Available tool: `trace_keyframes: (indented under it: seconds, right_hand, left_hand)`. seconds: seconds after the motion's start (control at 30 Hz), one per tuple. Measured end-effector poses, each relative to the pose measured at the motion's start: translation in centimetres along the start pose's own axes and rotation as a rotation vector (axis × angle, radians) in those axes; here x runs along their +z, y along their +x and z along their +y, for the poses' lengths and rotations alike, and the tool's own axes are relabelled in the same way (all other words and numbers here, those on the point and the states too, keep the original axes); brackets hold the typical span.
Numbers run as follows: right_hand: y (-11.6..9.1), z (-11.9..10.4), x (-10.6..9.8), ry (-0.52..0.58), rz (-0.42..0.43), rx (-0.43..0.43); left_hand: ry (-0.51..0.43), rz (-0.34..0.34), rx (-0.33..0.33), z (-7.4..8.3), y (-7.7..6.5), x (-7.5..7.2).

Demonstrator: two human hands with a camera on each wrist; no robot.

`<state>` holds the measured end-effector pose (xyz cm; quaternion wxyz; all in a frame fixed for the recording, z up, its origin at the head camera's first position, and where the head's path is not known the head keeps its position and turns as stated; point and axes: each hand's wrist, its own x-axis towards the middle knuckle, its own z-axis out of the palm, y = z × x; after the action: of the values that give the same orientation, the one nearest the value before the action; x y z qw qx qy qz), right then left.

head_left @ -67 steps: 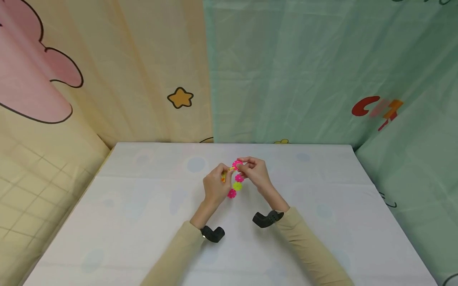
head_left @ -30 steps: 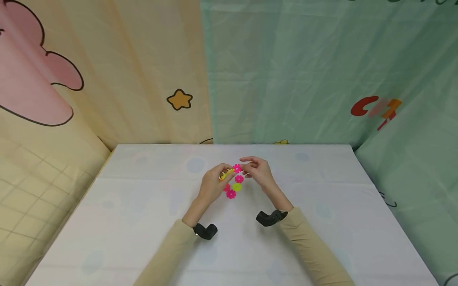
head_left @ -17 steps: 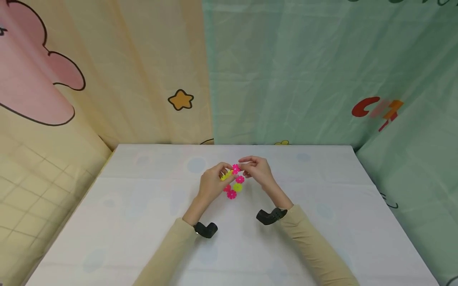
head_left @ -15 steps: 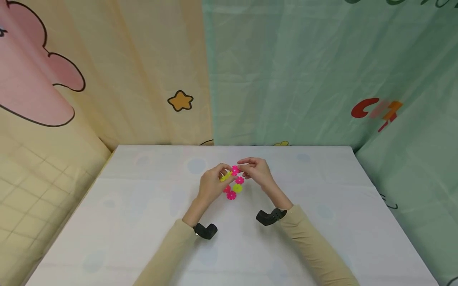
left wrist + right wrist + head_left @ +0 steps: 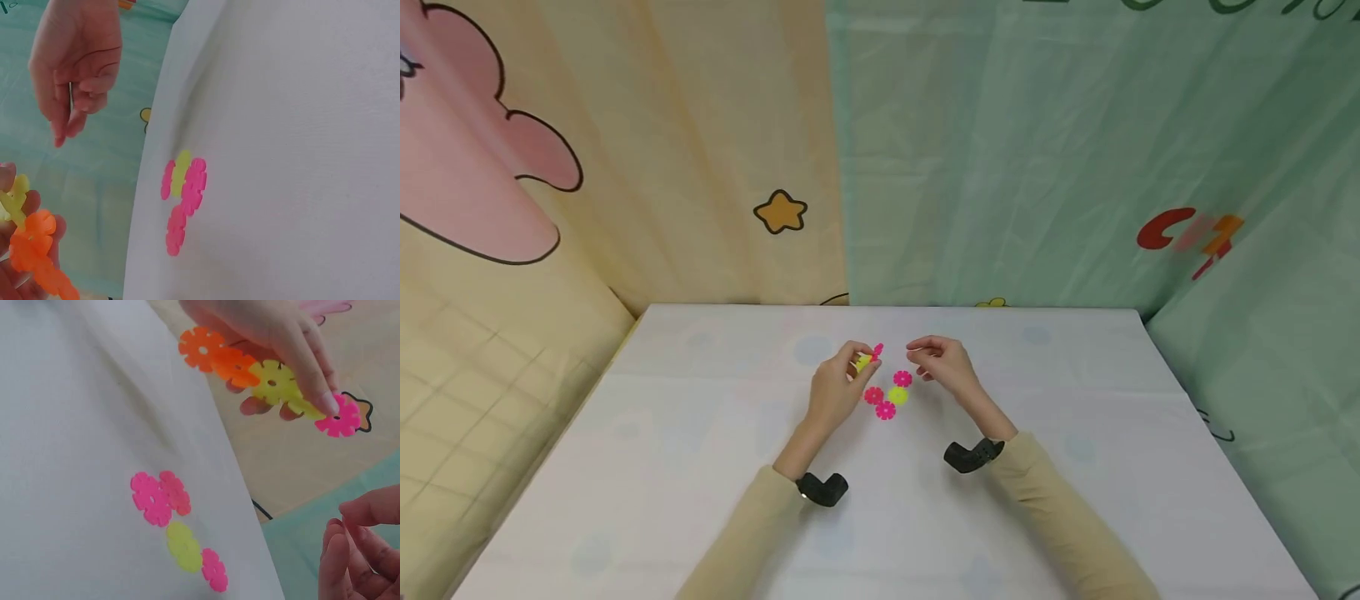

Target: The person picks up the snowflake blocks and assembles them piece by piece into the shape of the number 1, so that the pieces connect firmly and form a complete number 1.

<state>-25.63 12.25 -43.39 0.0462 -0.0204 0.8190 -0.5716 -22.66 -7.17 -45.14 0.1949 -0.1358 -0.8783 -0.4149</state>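
Note:
My left hand (image 5: 833, 387) pinches a chain of interlocking snowflake discs above the table. In the right wrist view the chain runs from two orange discs (image 5: 201, 350) through two yellow discs (image 5: 272, 382) to a pink disc (image 5: 345, 416) at the thumb tip. My right hand (image 5: 951, 367) hovers to the right, fingers loosely bent, thumb near the forefinger, with nothing between them. On the table below lie several loose discs close together: a yellow disc (image 5: 898, 396), a pink disc (image 5: 902, 379) behind it, another pink disc (image 5: 886, 410) in front and a reddish-pink disc (image 5: 873, 395) at left.
A white cloth with pale spots covers the table (image 5: 1045, 500). Behind its far edge hang a yellow curtain (image 5: 715, 150) and a green curtain (image 5: 1000, 150). Each wrist wears a black camera mount (image 5: 822, 489).
The right hand has let go of the pink disc, which now sits on the end of the chain. The left hand has drawn the chain left and turned it, so a gap parts the hands.

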Motion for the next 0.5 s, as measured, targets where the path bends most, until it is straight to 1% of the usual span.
trace_keyframes:
  seconds: [0.17, 0.27, 0.4, 0.5]
  right_hand:
    - [0.3, 0.9, -0.1, -0.025, -0.005, 0.008]
    - [0.6, 1.3, 0.0, -0.033, 0.004, 0.016]
    - [1.0, 2.1, 0.2, -0.070, 0.008, 0.022]
    - [1.4, 2.6, 0.4, -0.114, -0.006, 0.023]
  left_hand:
    - [-0.017, -0.005, -0.040, -0.1, 0.2, -0.5]
    - [-0.015, -0.002, -0.048, -0.1, 0.2, -0.6]
    - [-0.016, -0.004, -0.065, -0.1, 0.2, -0.8]
    - [-0.016, -0.004, -0.076, 0.1, 0.2, -0.9]
